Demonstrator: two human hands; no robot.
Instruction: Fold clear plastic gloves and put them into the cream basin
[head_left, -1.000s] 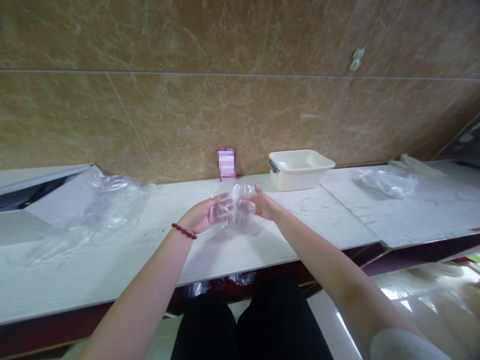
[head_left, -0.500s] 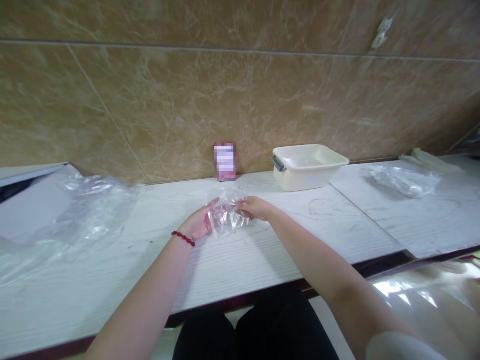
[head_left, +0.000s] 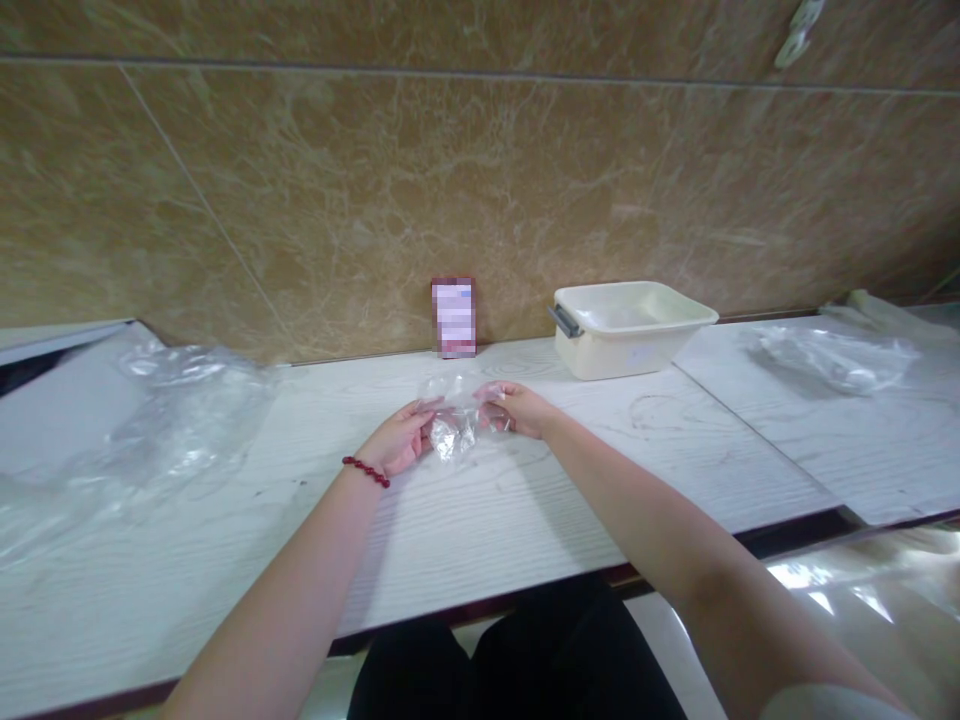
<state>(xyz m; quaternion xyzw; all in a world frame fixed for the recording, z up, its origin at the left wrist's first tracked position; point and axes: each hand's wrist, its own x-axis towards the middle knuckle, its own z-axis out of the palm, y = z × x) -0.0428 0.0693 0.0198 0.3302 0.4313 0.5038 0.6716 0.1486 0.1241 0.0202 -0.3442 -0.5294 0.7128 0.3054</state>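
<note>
Between my two hands, just above the white wood-grain table [head_left: 480, 520], is a small clear plastic bag [head_left: 454, 430], crumpled and shiny. My left hand [head_left: 405, 438], with a red bead bracelet at the wrist, pinches the bag's left side. On the other side, my right hand [head_left: 517, 408] grips its right edge, with the fingers seen partly through the film. Whether anything lies inside the bag I cannot tell.
Against the marble-patterned wall stands a phone-like panel [head_left: 454, 318] with a blurred screen. Right of it sits a cream plastic tub [head_left: 630, 335] with a grey handle. Large clear plastic sheeting [head_left: 202, 410] covers the left side; more clear bags [head_left: 840, 358] lie far right.
My hands have shifted slightly and the plastic bag between them has changed shape, its film now bunched more toward the middle. The view has turned a little.
</note>
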